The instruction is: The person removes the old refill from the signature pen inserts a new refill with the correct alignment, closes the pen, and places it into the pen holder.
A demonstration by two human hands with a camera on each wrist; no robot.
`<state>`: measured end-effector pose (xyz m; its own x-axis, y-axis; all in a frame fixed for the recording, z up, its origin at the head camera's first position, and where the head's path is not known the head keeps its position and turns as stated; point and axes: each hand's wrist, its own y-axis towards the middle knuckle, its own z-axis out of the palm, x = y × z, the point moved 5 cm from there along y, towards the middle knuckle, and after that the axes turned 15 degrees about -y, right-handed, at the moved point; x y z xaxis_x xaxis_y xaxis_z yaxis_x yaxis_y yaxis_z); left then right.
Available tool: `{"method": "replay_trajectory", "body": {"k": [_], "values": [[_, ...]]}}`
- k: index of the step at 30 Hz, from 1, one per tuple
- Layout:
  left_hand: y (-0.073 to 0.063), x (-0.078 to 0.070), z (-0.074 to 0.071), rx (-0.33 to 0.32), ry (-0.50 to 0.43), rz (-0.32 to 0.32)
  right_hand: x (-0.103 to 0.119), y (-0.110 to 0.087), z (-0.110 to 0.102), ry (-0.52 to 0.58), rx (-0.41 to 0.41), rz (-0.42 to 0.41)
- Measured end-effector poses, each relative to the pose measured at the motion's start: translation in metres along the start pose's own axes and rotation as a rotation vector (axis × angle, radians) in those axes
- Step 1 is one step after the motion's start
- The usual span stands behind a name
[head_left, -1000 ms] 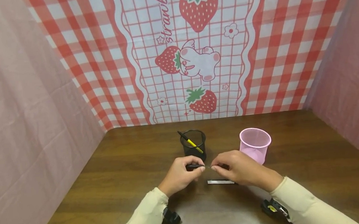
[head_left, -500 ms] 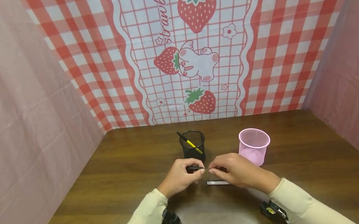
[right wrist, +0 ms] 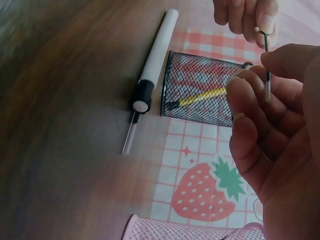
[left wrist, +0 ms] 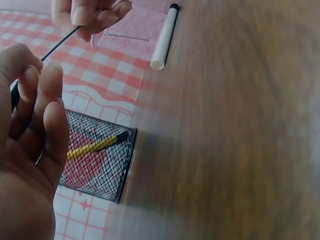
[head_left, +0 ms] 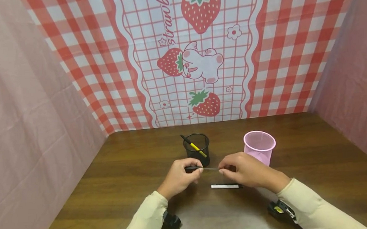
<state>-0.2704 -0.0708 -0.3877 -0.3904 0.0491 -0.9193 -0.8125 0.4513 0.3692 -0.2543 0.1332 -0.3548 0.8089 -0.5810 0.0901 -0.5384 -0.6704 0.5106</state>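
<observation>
My left hand grips a black pen piece, mostly hidden by the curled fingers. From its right end a thin dark pen refill runs across the gap to my right hand, which pinches it between thumb and fingertips. In the right wrist view, the refill passes under the thumb and ends in a clear tip near the palm. Below the hands, a white pen barrel with a black end lies on the table; the left wrist view also shows this barrel.
Behind the left hand stands a black mesh cup with a yellow and black pen leaning in it. A pink mesh cup stands behind the right hand. A strawberry-print cloth hangs behind the wooden table.
The hands, nearly together half a second ago, have moved apart, the left one slightly leftward. A longer length of refill shows between them, and more of the white barrel is uncovered.
</observation>
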Motion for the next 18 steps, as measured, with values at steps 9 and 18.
{"method": "replay_trajectory", "body": {"k": [9,18], "values": [[0.001,-0.006,-0.001,-0.036,0.000,-0.032,0.000,0.001,-0.004,-0.008,-0.096,-0.019],[-0.005,-0.036,0.011,0.004,-0.012,-0.027,0.006,0.001,-0.001,0.018,-0.119,-0.063]]}}
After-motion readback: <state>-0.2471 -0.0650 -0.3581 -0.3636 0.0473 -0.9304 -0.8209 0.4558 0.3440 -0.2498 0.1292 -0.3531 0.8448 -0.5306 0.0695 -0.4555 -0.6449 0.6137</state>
